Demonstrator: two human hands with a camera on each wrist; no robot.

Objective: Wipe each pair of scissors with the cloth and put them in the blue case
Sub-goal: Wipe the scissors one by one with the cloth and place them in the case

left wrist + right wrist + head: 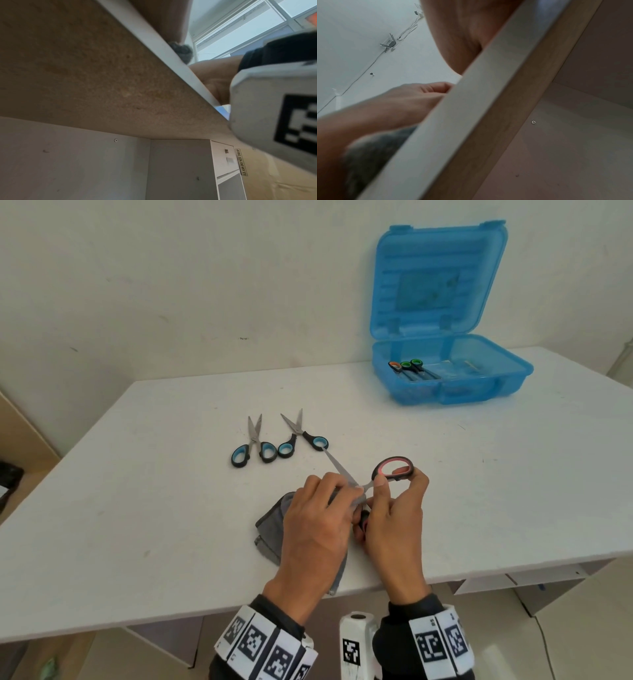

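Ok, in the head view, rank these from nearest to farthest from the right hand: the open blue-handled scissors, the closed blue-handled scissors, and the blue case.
From the right hand:
1. Open blue-handled scissors, up-left of it.
2. Closed blue-handled scissors, further left.
3. Blue case, at the far right.

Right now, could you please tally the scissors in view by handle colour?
Blue-handled scissors, on the table: 2
Red-handled scissors, held in both hands: 1
Green-handled scissors, in the blue case: 1
Orange-handled scissors, in the case: 1
Total: 5
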